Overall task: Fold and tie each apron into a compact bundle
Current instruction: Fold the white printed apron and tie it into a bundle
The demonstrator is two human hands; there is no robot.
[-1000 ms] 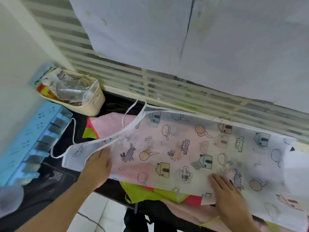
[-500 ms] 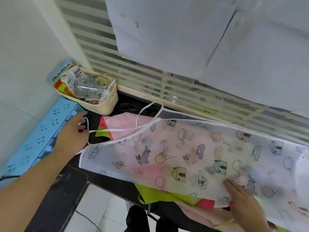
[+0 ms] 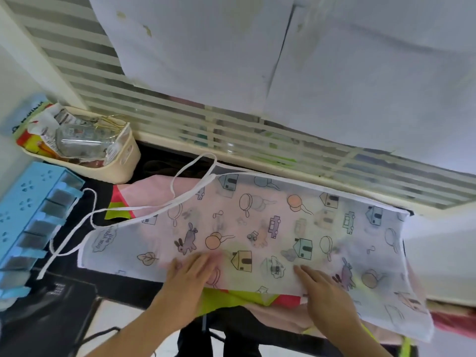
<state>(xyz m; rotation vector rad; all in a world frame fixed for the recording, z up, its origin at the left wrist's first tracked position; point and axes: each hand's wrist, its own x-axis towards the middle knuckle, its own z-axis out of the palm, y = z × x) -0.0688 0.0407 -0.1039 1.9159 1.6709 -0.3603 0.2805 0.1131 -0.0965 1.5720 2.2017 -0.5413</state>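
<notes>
The dark worktop (image 3: 77,287) runs beneath a slatted window (image 3: 257,140) whose upper panes are covered with white paper sheets.

A thin white translucent apron printed with houses, rabbits and pans (image 3: 257,228) lies spread flat across the worktop, over a stack of pink, yellow-green and red cloths (image 3: 121,212). Its right end overhangs the stack. It is not yet folded or tied.

A light blue plastic organiser with compartments (image 3: 31,215) stands at the left edge. A cream plastic basket holding a clear bottle and packets (image 3: 121,163) sits behind it, against the window ledge.

The apron's white tie strings (image 3: 87,217) trail loose leftward, one looping towards the organiser, another curled near the basket.

The left hand (image 3: 190,274) rests flat on the near edge of the apron, fingers (image 3: 206,261) straight and together; it is slightly blurred. The right hand (image 3: 319,287) presses flat just beside it, fingers straight, slightly spread. Neither grips anything.

Risk assessment: the fabric looks light and slippery, so a fold could drag it off the underlying stack or pull those cloths along. The loose strings could snag on the organiser when gathered.
</notes>
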